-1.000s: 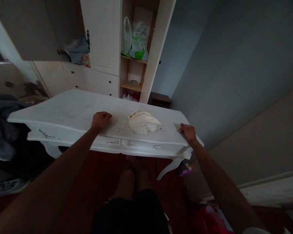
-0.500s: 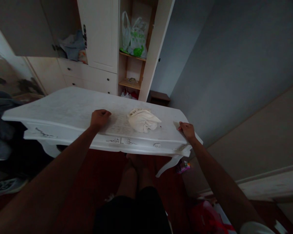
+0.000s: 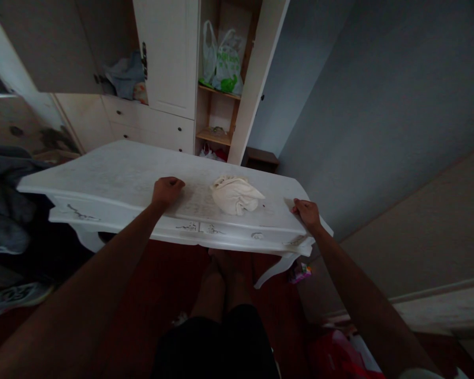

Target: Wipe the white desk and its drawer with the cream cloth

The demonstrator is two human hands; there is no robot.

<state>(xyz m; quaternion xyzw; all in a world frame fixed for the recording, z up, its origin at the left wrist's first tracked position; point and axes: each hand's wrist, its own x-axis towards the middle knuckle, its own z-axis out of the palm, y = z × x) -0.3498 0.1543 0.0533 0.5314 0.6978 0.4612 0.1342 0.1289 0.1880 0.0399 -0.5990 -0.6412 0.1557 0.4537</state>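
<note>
A white table (image 3: pixel 118 168) with carved drawer fronts and curved legs stands before me. On its top lies a crumpled cream cloth (image 3: pixel 237 196), between my two hands and touching neither. My left hand (image 3: pixel 168 191) rests in a loose fist near the front edge, left of the cloth, with nothing showing in it. Toward the table's right end, my right hand (image 3: pixel 306 212) is also closed on the tabletop, its fingers curled in and no object visible. Grey smudges mark the surface around the cloth and left hand.
Behind the table stands a white wardrobe (image 3: pixel 168 63) with open doors; plastic bags (image 3: pixel 227 63) sit on its shelf. A grey wall (image 3: pixel 371 105) rises at the right. Dark clothes (image 3: pixel 3 210) are heaped left. A red bag (image 3: pixel 332 352) lies on the floor at lower right.
The view has shifted slightly, so everything appears a little further right. Both hands and the cloth keep their places on the table.
</note>
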